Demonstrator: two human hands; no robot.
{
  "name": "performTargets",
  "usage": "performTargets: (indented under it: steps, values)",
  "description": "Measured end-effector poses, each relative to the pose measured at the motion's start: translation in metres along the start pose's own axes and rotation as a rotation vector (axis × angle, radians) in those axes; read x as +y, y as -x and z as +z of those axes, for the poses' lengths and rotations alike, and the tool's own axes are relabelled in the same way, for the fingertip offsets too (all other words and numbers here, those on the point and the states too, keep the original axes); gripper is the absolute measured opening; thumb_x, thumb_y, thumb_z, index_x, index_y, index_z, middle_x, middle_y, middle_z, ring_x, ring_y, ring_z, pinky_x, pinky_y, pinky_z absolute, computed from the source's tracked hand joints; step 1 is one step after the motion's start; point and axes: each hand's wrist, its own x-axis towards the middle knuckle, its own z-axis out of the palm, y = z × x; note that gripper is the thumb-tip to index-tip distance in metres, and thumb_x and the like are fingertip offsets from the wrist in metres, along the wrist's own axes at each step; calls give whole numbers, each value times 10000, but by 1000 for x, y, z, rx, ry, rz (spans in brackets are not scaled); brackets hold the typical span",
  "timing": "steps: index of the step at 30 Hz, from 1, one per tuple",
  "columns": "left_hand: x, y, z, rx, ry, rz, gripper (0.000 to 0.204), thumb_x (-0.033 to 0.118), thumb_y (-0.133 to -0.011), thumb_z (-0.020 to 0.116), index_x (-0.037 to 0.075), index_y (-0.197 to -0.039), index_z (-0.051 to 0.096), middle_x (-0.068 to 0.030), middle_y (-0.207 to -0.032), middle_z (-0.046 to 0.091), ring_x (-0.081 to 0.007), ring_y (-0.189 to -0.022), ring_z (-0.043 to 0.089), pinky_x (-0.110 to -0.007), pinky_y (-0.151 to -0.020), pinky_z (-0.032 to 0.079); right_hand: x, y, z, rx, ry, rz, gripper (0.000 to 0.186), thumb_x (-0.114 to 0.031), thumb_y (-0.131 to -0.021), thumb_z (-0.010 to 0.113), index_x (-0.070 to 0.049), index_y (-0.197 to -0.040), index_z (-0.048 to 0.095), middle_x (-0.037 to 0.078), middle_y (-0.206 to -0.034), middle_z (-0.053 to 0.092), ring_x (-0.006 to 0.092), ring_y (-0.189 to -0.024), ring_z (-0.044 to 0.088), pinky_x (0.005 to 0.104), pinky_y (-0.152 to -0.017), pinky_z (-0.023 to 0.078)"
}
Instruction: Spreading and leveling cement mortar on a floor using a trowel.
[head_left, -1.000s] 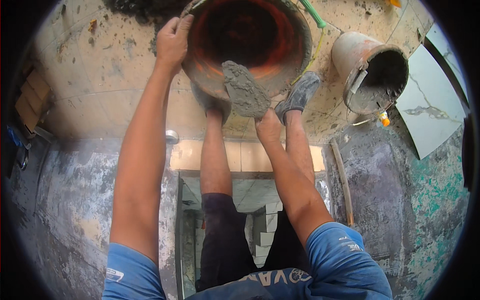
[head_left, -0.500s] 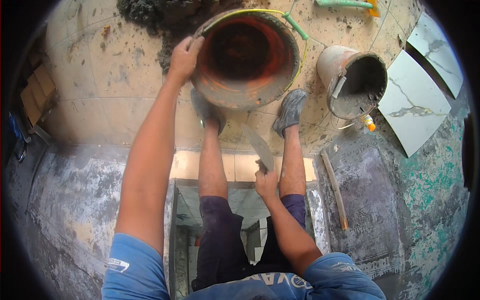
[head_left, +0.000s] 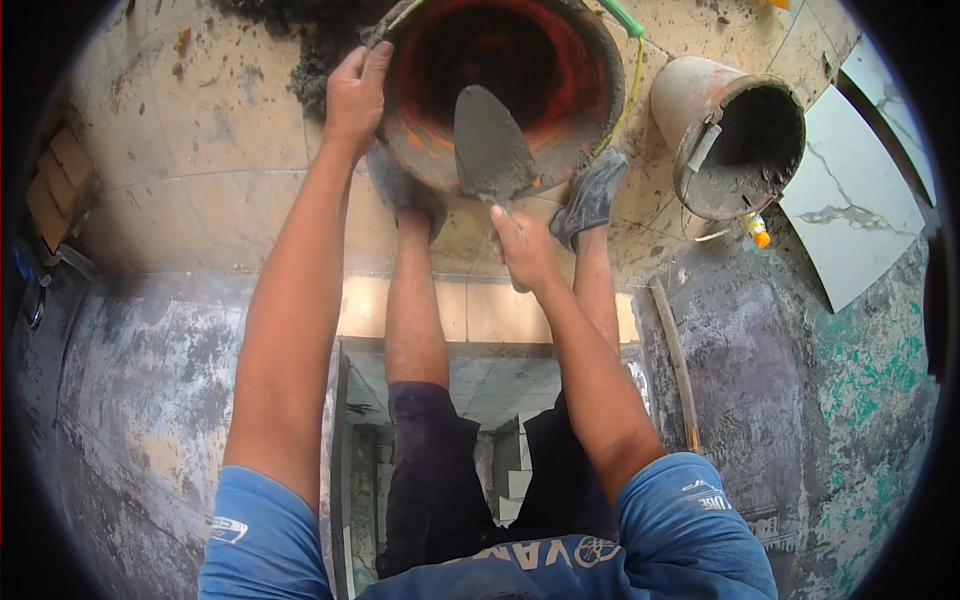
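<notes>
Cream floor tiles (head_left: 230, 220), spotted with grey splashes, lie under and beyond the fingers, with scuffed grey floor (head_left: 150, 400) on the side nearer the body. Closest, the right hand (head_left: 525, 248) keeps its fingers curled together around the handle of a trowel (head_left: 488, 145), the thumb laid along the top. The blade, smeared with grey cement, points away from those fingers, over the near edge of the large bucket (head_left: 428, 168). From this angle I can't say whether it touches the inside wall.

Just right of the right fingers is a grey shoe (head_left: 588, 200); its mate (head_left: 405, 195) is just below the left fingers. Farther up, the left hand (head_left: 355, 100) pinches the left side of the large bucket's rim between thumb and fingers. The bucket tips its mouth toward the person, dark in the middle with orange around it.

Well right of the right fingers lie a wooden stick (head_left: 677, 365), then a small bottle (head_left: 757, 232) with an orange cap, a smaller bucket (head_left: 690, 95) tilted over, and a marbled tile (head_left: 855, 205). Past the left fingertips sits a dark heap (head_left: 315, 45); far to their left, brown boxes (head_left: 62, 190).
</notes>
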Motion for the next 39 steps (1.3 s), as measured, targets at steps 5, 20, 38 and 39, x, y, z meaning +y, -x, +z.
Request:
performTargets:
  steps: [5, 20, 38, 39]
  values:
    - [2, -1, 1, -18, 18, -3, 375, 370, -930, 603, 87, -709, 495, 82, -675, 375, -46, -643, 304, -221, -547, 290, 55, 8, -13, 58, 338, -13, 544, -470, -919, 525, -8, -634, 556, 60, -543, 522, 142, -500, 500, 324, -497, 402]
    - [42, -14, 1, -224, -181, 140, 388, 428, -810, 719, 86, -851, 542, 53, -763, 462, -66, -716, 430, -257, -655, 389, 48, 147, -39, 278, 714, 173, 525, -408, -940, 481, 86, -1093, 569, 322, -994, 601, 463, -1003, 564, 469, -884, 432]
    - [56, 26, 13, -466, -242, -4, 519, 72, -699, 611, -39, -1204, 572, -138, -1337, 512, -206, -1197, 491, -276, -1007, 365, -88, 107, -63, 334, 1038, -26, 417, -272, -898, 509, 88, -1105, 466, 308, -935, 611, 469, -895, 603, 511, -792, 484]
    - [54, 35, 11, -376, -315, 97, 482, 116, -671, 621, -59, -1120, 612, -182, -1339, 520, -250, -1211, 510, -281, -991, 388, -99, 100, -85, 299, 1167, -62, 371, -244, -890, 507, 76, -1076, 479, 284, -902, 619, 449, -856, 617, 511, -760, 492]
